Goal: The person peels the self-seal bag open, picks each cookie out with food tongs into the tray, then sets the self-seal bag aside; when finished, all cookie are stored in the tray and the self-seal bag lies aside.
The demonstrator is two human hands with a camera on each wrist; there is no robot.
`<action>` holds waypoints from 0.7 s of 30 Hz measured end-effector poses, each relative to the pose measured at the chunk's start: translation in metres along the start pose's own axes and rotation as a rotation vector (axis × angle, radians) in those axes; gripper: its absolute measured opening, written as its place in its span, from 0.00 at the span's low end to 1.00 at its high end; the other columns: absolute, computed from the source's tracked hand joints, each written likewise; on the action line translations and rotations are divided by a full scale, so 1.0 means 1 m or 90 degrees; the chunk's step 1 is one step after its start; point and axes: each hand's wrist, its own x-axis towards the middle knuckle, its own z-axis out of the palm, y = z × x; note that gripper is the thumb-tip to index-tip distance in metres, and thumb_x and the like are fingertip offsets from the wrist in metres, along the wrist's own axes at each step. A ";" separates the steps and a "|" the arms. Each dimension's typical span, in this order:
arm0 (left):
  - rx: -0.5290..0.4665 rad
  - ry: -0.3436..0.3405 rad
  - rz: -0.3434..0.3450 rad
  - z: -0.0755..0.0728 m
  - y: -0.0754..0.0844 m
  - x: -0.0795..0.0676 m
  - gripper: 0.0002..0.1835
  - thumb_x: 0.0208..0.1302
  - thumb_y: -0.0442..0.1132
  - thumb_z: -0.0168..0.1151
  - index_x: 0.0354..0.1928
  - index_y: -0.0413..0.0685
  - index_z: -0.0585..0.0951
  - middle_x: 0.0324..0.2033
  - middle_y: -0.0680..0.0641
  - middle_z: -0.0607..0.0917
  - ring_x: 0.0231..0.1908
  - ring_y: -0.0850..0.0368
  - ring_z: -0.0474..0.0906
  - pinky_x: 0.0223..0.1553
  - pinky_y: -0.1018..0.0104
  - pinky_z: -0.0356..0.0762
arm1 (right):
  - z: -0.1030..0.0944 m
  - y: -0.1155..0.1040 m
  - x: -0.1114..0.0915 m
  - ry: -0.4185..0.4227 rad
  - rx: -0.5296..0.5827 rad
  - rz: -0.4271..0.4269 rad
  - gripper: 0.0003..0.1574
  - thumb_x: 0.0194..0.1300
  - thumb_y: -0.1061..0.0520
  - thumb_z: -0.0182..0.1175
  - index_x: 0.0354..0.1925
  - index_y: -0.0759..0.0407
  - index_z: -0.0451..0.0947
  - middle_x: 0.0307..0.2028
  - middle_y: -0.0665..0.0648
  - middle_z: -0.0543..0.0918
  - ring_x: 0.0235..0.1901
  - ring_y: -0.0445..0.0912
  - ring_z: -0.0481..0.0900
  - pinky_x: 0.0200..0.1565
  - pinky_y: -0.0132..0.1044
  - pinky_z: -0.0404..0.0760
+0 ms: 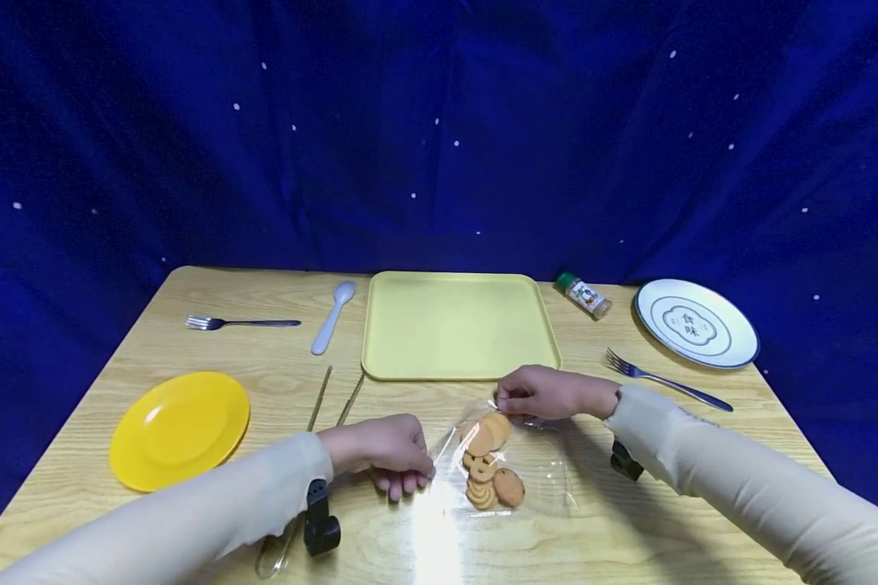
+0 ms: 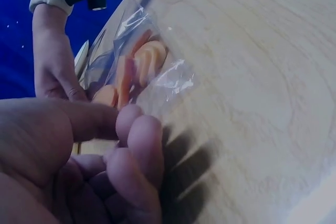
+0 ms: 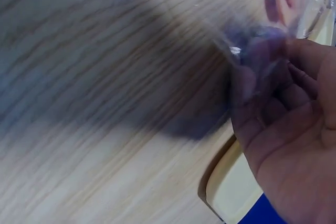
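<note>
A clear plastic bag of cookies (image 1: 508,463) lies on the wooden table, with round, ring-shaped and swirled cookies (image 1: 480,491) showing through the film. My right hand (image 1: 549,393) pinches the bag's far edge between thumb and fingers; crumpled film (image 3: 257,51) shows at those fingertips in the right wrist view. At the bag's left edge, my left hand (image 1: 388,453) has thumb and index finger together, pinching the film. Its other fingers (image 2: 139,182) are loosely curled beneath. Metal tongs (image 1: 320,398) lie partly hidden under the left forearm.
Beyond the bag sits a pale yellow tray (image 1: 461,325). A yellow plate (image 1: 179,431), a fork (image 1: 252,322) and a light blue spoon (image 1: 329,325) are on the left. On the right are a green-capped seasoning jar (image 1: 584,296), another fork (image 1: 673,380) and a white plate (image 1: 728,333).
</note>
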 end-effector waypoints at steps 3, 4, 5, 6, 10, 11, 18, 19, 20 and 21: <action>0.021 -0.003 -0.005 -0.003 -0.001 -0.003 0.16 0.59 0.33 0.58 0.13 0.43 0.77 0.07 0.53 0.73 0.06 0.66 0.67 0.08 0.77 0.63 | 0.000 0.001 0.003 0.006 0.003 -0.006 0.13 0.73 0.60 0.51 0.31 0.62 0.77 0.21 0.57 0.77 0.20 0.38 0.71 0.26 0.28 0.73; 0.027 -0.002 -0.005 -0.004 -0.002 -0.004 0.16 0.58 0.33 0.58 0.13 0.43 0.78 0.07 0.53 0.73 0.06 0.66 0.67 0.08 0.77 0.63 | 0.000 0.001 0.004 0.010 0.003 -0.008 0.13 0.73 0.59 0.51 0.32 0.62 0.77 0.21 0.57 0.77 0.19 0.38 0.71 0.26 0.28 0.73; 0.033 0.001 -0.003 -0.004 -0.002 -0.005 0.16 0.59 0.34 0.58 0.13 0.42 0.78 0.07 0.53 0.74 0.06 0.66 0.66 0.08 0.77 0.63 | 0.001 0.001 0.005 0.015 0.004 -0.009 0.13 0.73 0.59 0.51 0.32 0.61 0.77 0.21 0.57 0.77 0.19 0.38 0.71 0.26 0.28 0.73; 0.033 0.002 -0.001 -0.004 -0.003 -0.006 0.16 0.60 0.35 0.59 0.14 0.41 0.79 0.07 0.52 0.75 0.05 0.66 0.66 0.08 0.77 0.63 | 0.001 0.002 0.006 0.021 0.005 -0.010 0.12 0.73 0.59 0.52 0.32 0.61 0.77 0.21 0.56 0.77 0.19 0.38 0.71 0.25 0.28 0.73; 0.025 -0.006 0.009 0.000 -0.005 -0.009 0.19 0.62 0.42 0.63 0.16 0.38 0.81 0.07 0.52 0.78 0.04 0.67 0.62 0.07 0.76 0.58 | 0.005 0.004 0.007 0.043 0.016 -0.013 0.12 0.73 0.58 0.52 0.33 0.60 0.77 0.21 0.54 0.77 0.20 0.37 0.71 0.25 0.28 0.73; 0.019 -0.011 0.013 0.001 -0.005 -0.009 0.19 0.62 0.43 0.63 0.16 0.38 0.82 0.07 0.52 0.78 0.04 0.67 0.61 0.06 0.76 0.57 | 0.006 0.005 0.006 0.046 0.019 -0.015 0.11 0.73 0.58 0.52 0.33 0.60 0.78 0.21 0.54 0.77 0.20 0.37 0.72 0.26 0.28 0.73; -0.038 -0.010 -0.002 0.005 -0.006 -0.010 0.16 0.62 0.38 0.62 0.18 0.41 0.81 0.09 0.52 0.79 0.04 0.68 0.61 0.08 0.76 0.55 | 0.000 0.008 -0.009 0.027 0.054 0.028 0.09 0.72 0.59 0.53 0.35 0.62 0.76 0.25 0.55 0.79 0.22 0.38 0.72 0.27 0.28 0.73; -0.041 -0.009 -0.007 0.005 -0.007 -0.010 0.15 0.62 0.38 0.62 0.17 0.41 0.81 0.08 0.52 0.78 0.04 0.68 0.60 0.08 0.76 0.55 | -0.002 0.009 -0.011 0.021 0.054 0.035 0.09 0.72 0.59 0.53 0.35 0.61 0.76 0.25 0.55 0.79 0.22 0.38 0.72 0.27 0.28 0.73; -0.042 -0.010 -0.009 0.005 -0.007 -0.010 0.15 0.62 0.37 0.62 0.17 0.41 0.81 0.08 0.53 0.78 0.04 0.68 0.59 0.08 0.76 0.54 | -0.003 0.009 -0.013 0.014 0.055 0.043 0.09 0.71 0.60 0.53 0.34 0.62 0.76 0.25 0.55 0.79 0.22 0.38 0.72 0.27 0.27 0.72; -0.036 -0.011 -0.006 0.004 -0.008 -0.009 0.15 0.62 0.37 0.63 0.17 0.41 0.81 0.08 0.53 0.77 0.04 0.68 0.58 0.08 0.76 0.53 | -0.003 0.010 -0.014 0.011 0.059 0.045 0.09 0.72 0.60 0.53 0.34 0.62 0.77 0.24 0.55 0.79 0.22 0.38 0.71 0.27 0.27 0.72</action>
